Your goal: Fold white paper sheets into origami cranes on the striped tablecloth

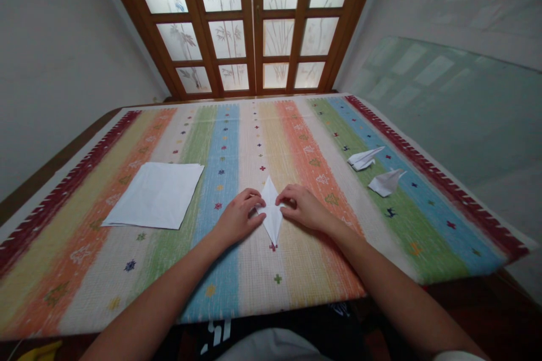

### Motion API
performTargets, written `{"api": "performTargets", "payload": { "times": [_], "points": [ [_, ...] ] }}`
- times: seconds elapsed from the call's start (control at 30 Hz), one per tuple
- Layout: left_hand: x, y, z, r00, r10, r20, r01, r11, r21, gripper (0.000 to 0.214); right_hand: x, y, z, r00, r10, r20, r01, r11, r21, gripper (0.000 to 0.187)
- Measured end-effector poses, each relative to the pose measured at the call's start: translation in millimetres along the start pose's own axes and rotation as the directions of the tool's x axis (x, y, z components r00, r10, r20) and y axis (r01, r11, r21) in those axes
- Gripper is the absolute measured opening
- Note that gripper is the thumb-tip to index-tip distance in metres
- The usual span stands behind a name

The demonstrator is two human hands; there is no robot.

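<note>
A white sheet folded into a narrow kite-like diamond [271, 213] lies on the striped cloth, long axis pointing away from me. My left hand [239, 217] curls over its left side, and the fingertips press on the paper. From the other side, my right hand [302, 208] holds the right edge with its fingertips. The hands nearly meet over the middle of the fold, hiding part of the paper.
A flat white paper sheet [154, 194] lies to the left. Two folded paper pieces, a paper plane [363, 158] and a crumpled-looking paper form [385, 182], lie to the right on the striped cloth [224, 287]. Frosted glass doors stand behind the table.
</note>
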State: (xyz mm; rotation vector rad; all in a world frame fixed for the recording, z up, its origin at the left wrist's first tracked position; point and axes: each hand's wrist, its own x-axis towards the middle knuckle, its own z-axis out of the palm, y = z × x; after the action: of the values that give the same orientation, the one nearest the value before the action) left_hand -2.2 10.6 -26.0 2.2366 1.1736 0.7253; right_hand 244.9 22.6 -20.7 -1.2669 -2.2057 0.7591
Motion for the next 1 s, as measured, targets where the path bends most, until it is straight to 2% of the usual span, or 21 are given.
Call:
{"api": "performTargets", "payload": {
  "times": [0.13, 0.27, 0.47, 0.57, 0.77, 0.87, 0.93, 1.0],
  "points": [
    [-2, -2, 4.4, 1.0, -0.001, -0.023, 0.002, 1.0, 0.021, 0.017, -2, 0, 1, 0.999, -0.007, -0.04, 0.008, 0.999, 0.034, 0.033],
    [-2, -6, 7.4, 1.0, 0.01, -0.022, -0.009, 1.0, 0.024, 0.019, -3, -1, 3, 0.993, -0.114, -0.031, 0.114, 0.993, 0.002, 0.037],
    [0, -6, 7.8, 1.0, 0.011, -0.021, -0.011, 1.0, -0.018, 0.027, -5, -7, -1, 0.976, -0.204, 0.082, 0.209, 0.976, -0.064, 0.032],
    [1, -5, 7.3, 0.999, 0.018, -0.043, -0.02, 0.999, -0.03, 0.027, -6, -9, -2, 0.974, -0.193, 0.119, 0.203, 0.976, -0.081, 0.032],
    [1, -4, 6.5, 0.994, -0.01, -0.108, 0.001, 0.996, -0.085, 0.029, -6, -18, 1, 0.981, -0.129, 0.142, 0.143, 0.986, -0.089, 0.016],
    [2, -3, 4.3, 0.992, -0.027, -0.122, 0.018, 0.997, -0.073, 0.018, -6, -26, 4, 0.989, -0.081, 0.127, 0.094, 0.991, -0.094, 0.014],
    [1, -2, 2.2, 0.996, -0.025, -0.09, 0.021, 0.999, -0.04, 0.016, -6, -30, 8, 0.991, -0.061, 0.118, 0.073, 0.992, -0.107, 0.01],
    [1, 0, 0.0, 1.0, 0.012, -0.011, -0.012, 1.0, -0.008, 0.022, -6, -32, 12, 0.993, -0.051, 0.11, 0.064, 0.991, -0.119, 0.008]
  ]
}}
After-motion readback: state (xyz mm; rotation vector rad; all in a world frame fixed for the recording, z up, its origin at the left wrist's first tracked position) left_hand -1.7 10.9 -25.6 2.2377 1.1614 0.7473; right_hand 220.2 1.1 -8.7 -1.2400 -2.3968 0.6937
